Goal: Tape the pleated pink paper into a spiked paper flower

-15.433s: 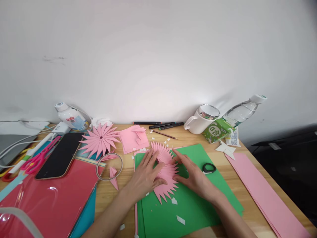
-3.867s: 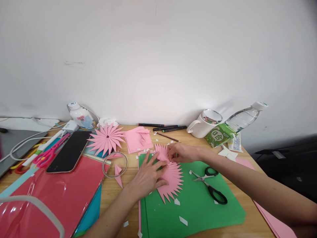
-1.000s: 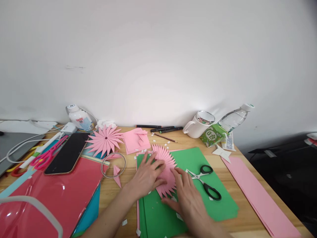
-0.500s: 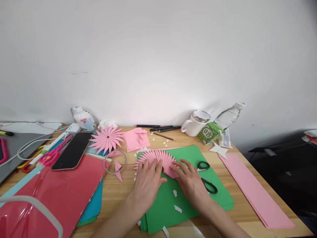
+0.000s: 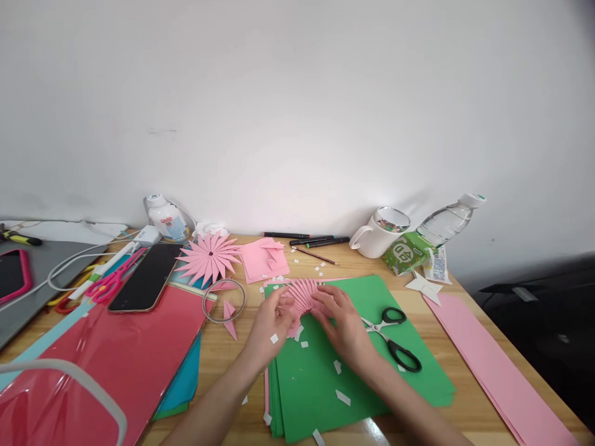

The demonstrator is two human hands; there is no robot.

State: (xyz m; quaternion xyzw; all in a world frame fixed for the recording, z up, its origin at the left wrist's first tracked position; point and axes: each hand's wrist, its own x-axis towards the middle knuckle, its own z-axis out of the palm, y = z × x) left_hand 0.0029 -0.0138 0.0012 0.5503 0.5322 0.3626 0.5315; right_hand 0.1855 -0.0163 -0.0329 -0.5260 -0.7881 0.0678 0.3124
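A pink pleated paper fan (image 5: 304, 292) with pointed tips lies on a stack of green paper (image 5: 367, 378) near the table's middle. My left hand (image 5: 272, 322) pinches the fan's left side, fingers curled on it. My right hand (image 5: 341, 322) grips its right side from above. Both hands squeeze the pleats together. Black-handled scissors (image 5: 395, 337) lie on the green paper just right of my right hand. Small white paper scraps are scattered over the green sheets.
A finished pink paper flower (image 5: 209, 257), pink squares (image 5: 264, 259), a wire ring (image 5: 224, 300), a phone (image 5: 146, 275), pink scissors (image 5: 109, 282) and red sheets (image 5: 106, 365) lie left. Pens (image 5: 307, 238), a white mug (image 5: 379, 232), a green packet (image 5: 409, 251), a water bottle (image 5: 449, 220) and pink strips (image 5: 497, 371) lie right.
The fan was spread flat under my hands; both hands have now gathered its pleats into a narrower bunch. My right hand came back from the fan's lower edge to its right side.
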